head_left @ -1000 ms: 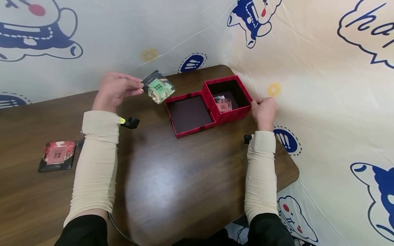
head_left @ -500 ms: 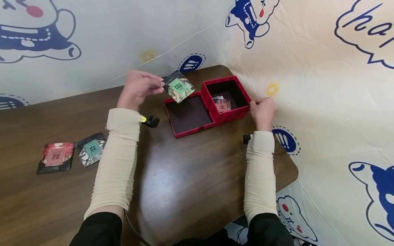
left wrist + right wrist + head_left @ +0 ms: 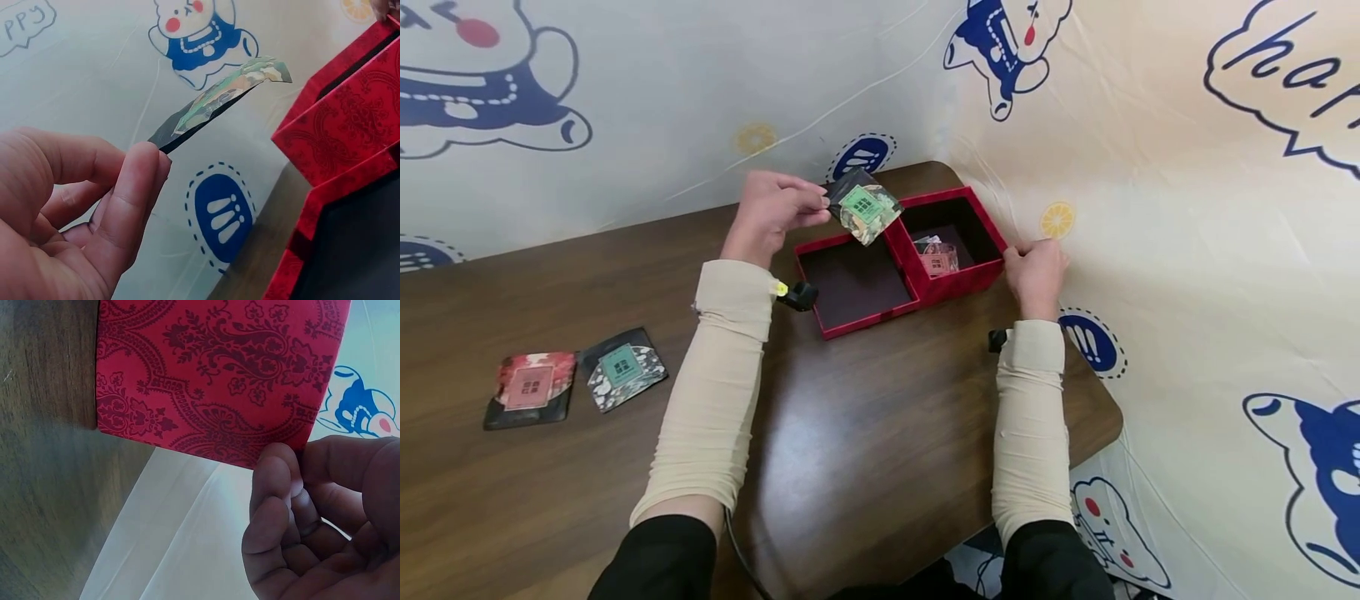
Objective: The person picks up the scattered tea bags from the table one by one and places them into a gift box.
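Between thumb and fingers, my left hand [image 3: 778, 212] pinches the dark end of a small flat packet [image 3: 867, 208] with a green label. In the head view the packet overlaps the far edge of the open lid [image 3: 859, 287] and the left rim of the red box [image 3: 962, 282]. The left wrist view shows the packet [image 3: 228, 94] nearly edge-on, left of the patterned red box wall [image 3: 353, 119]. My right hand [image 3: 1037, 275] pinches the box's right corner; in the right wrist view its fingertips [image 3: 278, 465] grip the red panel's edge. A pink-labelled packet [image 3: 937, 260] lies inside the box.
Two more packets lie at the left of the wooden table [image 3: 880, 450]: one with a pink label [image 3: 529, 388], one with a teal label [image 3: 622, 367]. A printed cloth [image 3: 820, 75] hangs behind and at the right. A cable [image 3: 741, 554] runs beside the left arm.
My left hand has carried the green-labelled packet rightward, from left of the lid to the box's left rim. The teal-labelled packet has come out from behind my left sleeve. My right hand stays at the corner.
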Motion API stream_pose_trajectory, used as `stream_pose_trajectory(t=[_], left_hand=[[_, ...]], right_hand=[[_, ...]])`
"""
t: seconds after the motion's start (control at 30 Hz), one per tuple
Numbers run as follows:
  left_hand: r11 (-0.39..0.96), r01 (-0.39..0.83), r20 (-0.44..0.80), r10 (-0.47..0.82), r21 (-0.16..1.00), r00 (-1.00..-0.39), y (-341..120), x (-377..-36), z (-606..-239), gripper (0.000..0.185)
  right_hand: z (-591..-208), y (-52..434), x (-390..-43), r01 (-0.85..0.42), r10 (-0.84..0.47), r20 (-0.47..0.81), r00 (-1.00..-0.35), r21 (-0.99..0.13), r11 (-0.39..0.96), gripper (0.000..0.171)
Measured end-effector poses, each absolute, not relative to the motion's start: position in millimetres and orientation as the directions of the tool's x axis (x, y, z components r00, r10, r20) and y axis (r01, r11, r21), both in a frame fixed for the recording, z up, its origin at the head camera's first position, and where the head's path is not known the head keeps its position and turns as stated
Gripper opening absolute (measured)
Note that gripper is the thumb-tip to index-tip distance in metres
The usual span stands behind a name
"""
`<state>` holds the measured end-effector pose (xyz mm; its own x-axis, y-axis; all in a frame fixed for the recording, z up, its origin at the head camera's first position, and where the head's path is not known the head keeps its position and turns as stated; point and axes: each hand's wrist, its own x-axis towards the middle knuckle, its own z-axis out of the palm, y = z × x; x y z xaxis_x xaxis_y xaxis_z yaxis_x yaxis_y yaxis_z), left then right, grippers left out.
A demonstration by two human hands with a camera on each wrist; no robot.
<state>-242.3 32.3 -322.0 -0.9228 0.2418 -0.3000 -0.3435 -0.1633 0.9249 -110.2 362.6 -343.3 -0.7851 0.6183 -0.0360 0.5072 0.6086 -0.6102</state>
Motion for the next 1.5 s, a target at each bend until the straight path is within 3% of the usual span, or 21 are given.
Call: stream_pose_trajectory(t=[0.37,0.6,1.07,1.27,1.5], left_hand=[[-0.126,-0.352,-0.318,0.227,0.927,-0.92,64,-238,-324,0.014],[-0.1,-0.342,-0.309,0.253,0.934,-0.917,90,-231,-324,0.017],[0.029,-0.289,-0.288,0.209,0.957,-0.934,131,-220,-330,0.011],[0.218,-0.179,-0.227,0.22,0.959,-0.949,148,-219,-331,0.01],[0.464,0.01,-0.116,0.242,0.886,-0.963,161,-216,-329,0.007]], right_hand=[[-344,360,-112,0.527,0.624,-0.078,-0.777,-0.624,0.578,0.031],[-351,363,-113,0.474,0.605,0.063,-0.794,-0.56,0.68,0.03],[-348,364,-111,0.476,0.616,0.053,-0.786,-0.586,0.656,0.032],[-349,363,-111,0.478,0.629,0.068,-0.775,-0.588,0.653,0.03],[-349,362,-112,0.484,0.622,0.021,-0.783,-0.607,0.63,0.03]])
